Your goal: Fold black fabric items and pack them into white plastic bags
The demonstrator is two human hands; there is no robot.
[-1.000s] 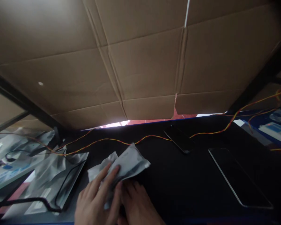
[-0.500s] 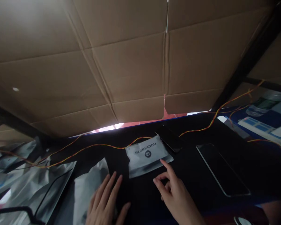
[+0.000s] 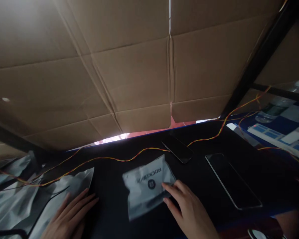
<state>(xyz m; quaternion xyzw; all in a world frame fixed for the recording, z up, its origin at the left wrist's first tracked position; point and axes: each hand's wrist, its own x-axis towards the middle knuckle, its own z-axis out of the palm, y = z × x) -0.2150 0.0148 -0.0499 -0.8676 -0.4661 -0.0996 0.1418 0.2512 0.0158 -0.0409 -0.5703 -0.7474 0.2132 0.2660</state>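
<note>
Red-yellow wires (image 3: 149,149) cross behind the printed pouch (image 3: 149,186).

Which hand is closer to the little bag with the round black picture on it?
Your right. The right hand has its fingertips at the bag's right edge; the left hand is off to its left, over another bag.

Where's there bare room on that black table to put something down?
Bare black tabletop shows between the left hand and the printed pouch, and between the right hand and the bigger phone. The left side is crowded with plastic bags and wire.
</note>
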